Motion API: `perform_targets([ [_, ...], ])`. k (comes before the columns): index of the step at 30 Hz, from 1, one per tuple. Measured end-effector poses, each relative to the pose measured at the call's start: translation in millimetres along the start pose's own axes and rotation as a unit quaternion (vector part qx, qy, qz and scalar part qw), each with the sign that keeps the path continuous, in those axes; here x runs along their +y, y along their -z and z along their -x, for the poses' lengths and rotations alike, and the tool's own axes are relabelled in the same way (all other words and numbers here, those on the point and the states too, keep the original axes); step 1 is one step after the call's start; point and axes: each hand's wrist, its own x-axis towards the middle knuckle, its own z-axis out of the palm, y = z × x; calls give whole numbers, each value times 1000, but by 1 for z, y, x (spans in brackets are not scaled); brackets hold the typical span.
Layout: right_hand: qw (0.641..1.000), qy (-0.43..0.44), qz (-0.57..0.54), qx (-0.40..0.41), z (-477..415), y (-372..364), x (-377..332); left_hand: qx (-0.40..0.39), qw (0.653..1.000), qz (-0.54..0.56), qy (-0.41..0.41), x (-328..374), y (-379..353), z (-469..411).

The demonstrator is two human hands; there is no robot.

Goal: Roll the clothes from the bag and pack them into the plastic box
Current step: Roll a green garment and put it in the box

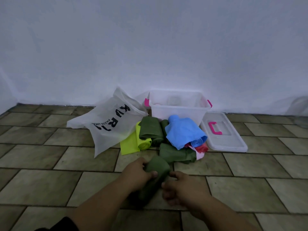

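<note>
Head view looks down at a tiled floor (50,164) running up to a white wall (150,47). Nearest the person, a dark green garment (154,176) lies on the tiles as a thick, soft roll, its near end blurred in shadow. The left hand (138,170) closes on the roll's left side, thumb across the top. The right hand (181,185) touches the roll's right side with curled fingers; whether it grips cannot be told.

Beyond the roll sits a heap of clothes: an olive piece (176,153) lying loose, two more green rolls (150,130), a neon yellow roll (141,139) partly unrolled flat, a crumpled blue garment (183,130), and red and pink fabric (200,150) under it. A white bag (110,122) with black lettering slumps at the heap's left. The clear plastic box (178,107) with pink latches stands open against the wall; inside, only a faint pale shape shows. Its lid (223,132) lies flat just to the right.
</note>
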Motion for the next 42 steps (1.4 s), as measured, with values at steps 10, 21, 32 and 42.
perform_targets([
  [10,971,137,169,100,-12,-13,-18,-26,906,420,30,2,-8,7],
  [21,760,282,576,105,-11,3,16,35,953,300,-29,10,54,-7],
  [32,800,229,529,167,-5,-21,27,-176,974,142,-32,19,13,6],
  [42,791,206,548,175,-14,-27,27,-177,981,69,-32,17,7,11],
])
